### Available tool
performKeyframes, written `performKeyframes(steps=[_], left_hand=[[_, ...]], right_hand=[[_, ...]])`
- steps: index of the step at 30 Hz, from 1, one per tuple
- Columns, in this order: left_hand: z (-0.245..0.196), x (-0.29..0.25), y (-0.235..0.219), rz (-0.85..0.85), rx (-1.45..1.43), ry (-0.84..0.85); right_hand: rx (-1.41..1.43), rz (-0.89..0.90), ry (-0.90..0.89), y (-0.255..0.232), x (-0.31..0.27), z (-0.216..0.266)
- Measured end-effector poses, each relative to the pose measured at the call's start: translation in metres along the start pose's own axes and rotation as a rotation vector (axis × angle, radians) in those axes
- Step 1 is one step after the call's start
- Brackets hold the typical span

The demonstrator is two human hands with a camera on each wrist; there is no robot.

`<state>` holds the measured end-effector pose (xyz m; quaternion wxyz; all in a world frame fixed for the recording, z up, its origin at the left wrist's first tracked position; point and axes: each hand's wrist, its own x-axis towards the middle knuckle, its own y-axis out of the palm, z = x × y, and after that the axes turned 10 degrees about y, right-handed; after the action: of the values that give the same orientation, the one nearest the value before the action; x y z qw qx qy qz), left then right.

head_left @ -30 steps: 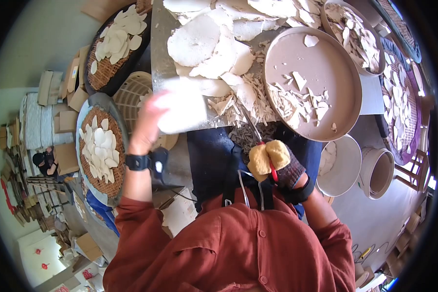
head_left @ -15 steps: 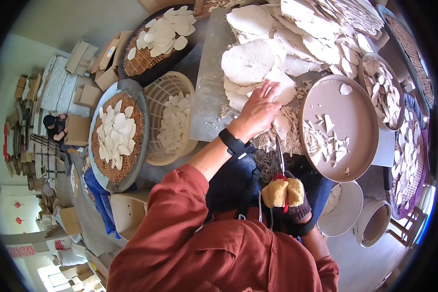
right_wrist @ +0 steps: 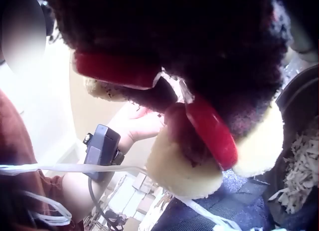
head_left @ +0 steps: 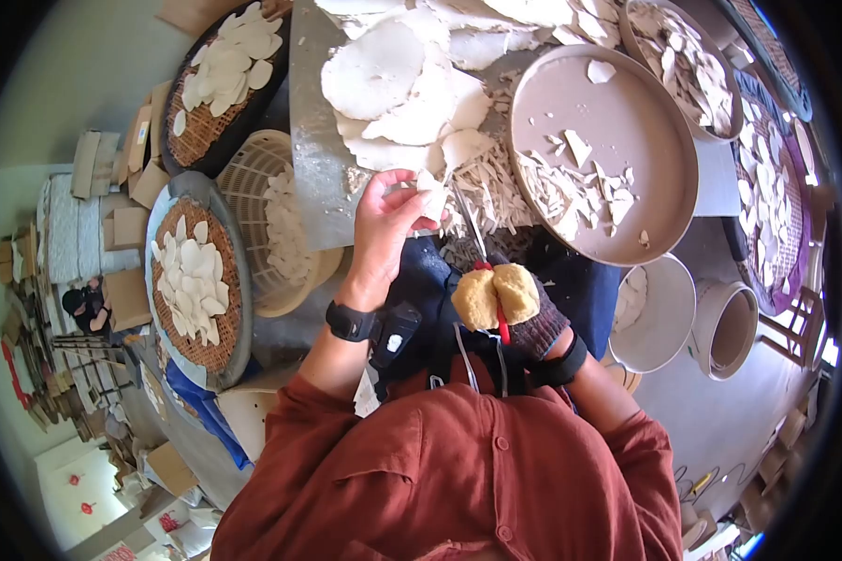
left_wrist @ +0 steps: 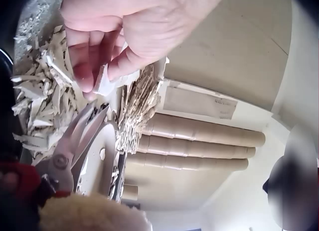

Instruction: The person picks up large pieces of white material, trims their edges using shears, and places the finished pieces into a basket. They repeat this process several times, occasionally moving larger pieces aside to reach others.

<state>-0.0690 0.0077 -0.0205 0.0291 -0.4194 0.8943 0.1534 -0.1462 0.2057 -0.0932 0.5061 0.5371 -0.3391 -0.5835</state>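
Observation:
My left hand (head_left: 384, 224) pinches a small pale, flat piece (head_left: 430, 194) between thumb and fingers at the table's near edge. In the left wrist view the piece (left_wrist: 103, 81) shows just above the blade tips of the shears (left_wrist: 61, 161), whose blades stand slightly apart. My right hand (head_left: 538, 329), in a dark knitted glove, grips the red-handled shears (head_left: 470, 217). Yellow foam padding (head_left: 491, 297) covers the handles and hides part of the grip. Behind the blades lies a heap of pale trimmings (head_left: 491, 192).
Large pale sheets (head_left: 374, 75) are stacked on the metal table (head_left: 313, 178). To the right, a round tray (head_left: 617, 103) holds scraps. A slatted plastic basket (head_left: 243, 173) and a woven tray (head_left: 182, 332) with pale pieces stand at left. A white bucket (head_left: 669, 299) sits at lower right.
My left hand first had a blurred white piece at the left, then reached onto the sheets, and now holds a small piece near the shears. The right hand keeps the shears; the head view has shifted.

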Motion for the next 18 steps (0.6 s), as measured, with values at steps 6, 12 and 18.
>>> performKeyframes(steps=[6,12,18], left_hand=[[0.028,-0.015,0.018,0.003,0.041,0.079],[0.03,-0.015,0.023,0.005,0.006,-0.03],[0.024,-0.017,0.021,0.115,0.112,-0.012]], right_hand=[[-1.183,-0.334,-0.233,0.007,-0.006,0.003],[-1.508,-0.352,-0.256,0.028,-0.016,0.019],[-0.552,-0.27,-0.118,0.004,-0.014,0.004]])
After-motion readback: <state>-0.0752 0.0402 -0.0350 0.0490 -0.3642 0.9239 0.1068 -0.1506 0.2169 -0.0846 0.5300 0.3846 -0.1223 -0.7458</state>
